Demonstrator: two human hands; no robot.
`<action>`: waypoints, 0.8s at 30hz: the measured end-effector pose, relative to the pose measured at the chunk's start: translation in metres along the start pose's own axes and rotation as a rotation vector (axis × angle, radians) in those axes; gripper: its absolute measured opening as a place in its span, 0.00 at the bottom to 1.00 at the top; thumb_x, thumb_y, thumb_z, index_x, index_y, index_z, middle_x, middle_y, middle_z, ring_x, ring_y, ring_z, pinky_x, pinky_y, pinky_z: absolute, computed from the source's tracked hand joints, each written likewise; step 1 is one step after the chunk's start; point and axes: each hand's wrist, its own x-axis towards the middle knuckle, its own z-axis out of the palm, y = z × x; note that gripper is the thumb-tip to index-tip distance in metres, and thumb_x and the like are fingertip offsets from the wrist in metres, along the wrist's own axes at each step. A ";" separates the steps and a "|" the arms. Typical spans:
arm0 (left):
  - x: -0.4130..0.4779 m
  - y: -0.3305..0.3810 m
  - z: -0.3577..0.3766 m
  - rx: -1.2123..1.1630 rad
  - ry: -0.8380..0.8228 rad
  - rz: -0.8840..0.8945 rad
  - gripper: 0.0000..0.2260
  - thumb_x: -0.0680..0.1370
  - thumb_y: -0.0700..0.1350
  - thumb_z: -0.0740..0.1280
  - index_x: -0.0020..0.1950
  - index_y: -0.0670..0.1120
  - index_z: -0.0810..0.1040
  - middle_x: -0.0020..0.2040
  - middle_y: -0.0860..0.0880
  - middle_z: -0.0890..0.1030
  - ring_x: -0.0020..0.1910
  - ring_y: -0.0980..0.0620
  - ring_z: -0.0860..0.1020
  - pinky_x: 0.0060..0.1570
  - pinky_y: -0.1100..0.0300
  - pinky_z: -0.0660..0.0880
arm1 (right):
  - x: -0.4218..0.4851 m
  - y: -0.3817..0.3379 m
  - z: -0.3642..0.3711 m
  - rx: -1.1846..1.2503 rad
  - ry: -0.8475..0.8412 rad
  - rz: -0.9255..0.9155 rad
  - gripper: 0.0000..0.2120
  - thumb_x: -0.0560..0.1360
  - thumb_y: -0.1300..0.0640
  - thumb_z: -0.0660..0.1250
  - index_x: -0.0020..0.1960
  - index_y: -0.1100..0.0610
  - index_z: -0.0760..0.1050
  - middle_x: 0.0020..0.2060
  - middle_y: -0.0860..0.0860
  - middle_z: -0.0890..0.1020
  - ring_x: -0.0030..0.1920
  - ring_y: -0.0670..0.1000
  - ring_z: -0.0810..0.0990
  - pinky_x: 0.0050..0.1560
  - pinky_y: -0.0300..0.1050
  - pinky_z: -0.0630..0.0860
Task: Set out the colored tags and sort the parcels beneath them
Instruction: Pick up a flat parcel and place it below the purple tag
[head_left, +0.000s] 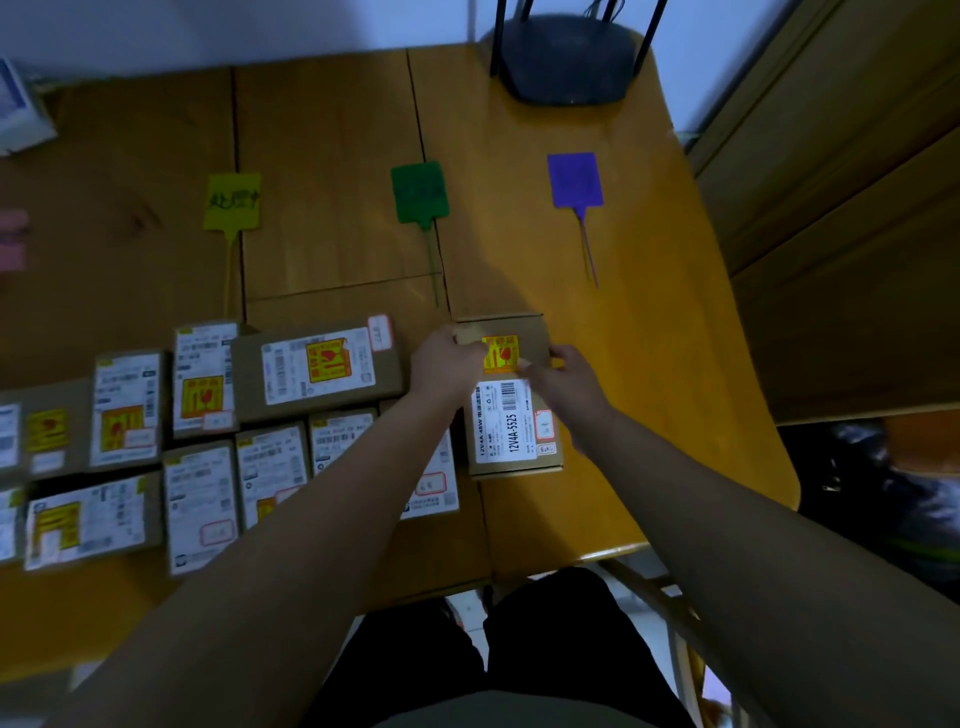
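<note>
Three tags lie in a row on the wooden table (649, 364): a yellow tag (232, 201) with handwriting, a green tag (420, 192) and a purple tag (575, 180). Both hands grip one cardboard parcel (511, 415) with a yellow fragile sticker and a white label, below and between the green and purple tags. My left hand (449, 361) holds its left upper edge. On the right side, my right hand (566, 382) clasps it. Several other labelled parcels (317, 366) crowd the table's left half.
A black router (569, 57) with antennas stands at the table's far edge. A white box (21, 111) sits at the far left, with something pink (13, 241) below it. A wooden cabinet (841, 208) flanks the table's right edge.
</note>
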 end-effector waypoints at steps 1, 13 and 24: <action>-0.003 0.005 0.000 -0.045 -0.002 0.026 0.04 0.79 0.44 0.67 0.52 0.49 0.81 0.45 0.50 0.84 0.44 0.47 0.83 0.41 0.56 0.76 | -0.001 -0.008 -0.004 0.017 0.045 -0.022 0.33 0.79 0.48 0.74 0.79 0.56 0.67 0.69 0.60 0.78 0.59 0.60 0.84 0.49 0.52 0.83; -0.040 0.093 -0.041 -0.403 -0.196 0.260 0.25 0.81 0.50 0.70 0.77 0.52 0.70 0.59 0.54 0.82 0.53 0.56 0.83 0.48 0.56 0.81 | -0.059 -0.144 -0.069 0.525 0.040 -0.307 0.40 0.80 0.57 0.74 0.82 0.40 0.55 0.55 0.49 0.83 0.43 0.52 0.89 0.35 0.47 0.85; -0.081 0.117 -0.177 -0.825 -0.095 0.265 0.24 0.71 0.49 0.79 0.64 0.42 0.78 0.55 0.40 0.87 0.49 0.43 0.87 0.43 0.52 0.83 | -0.129 -0.195 -0.032 0.736 -0.013 -0.497 0.22 0.79 0.65 0.73 0.65 0.54 0.65 0.64 0.60 0.81 0.63 0.60 0.83 0.51 0.51 0.85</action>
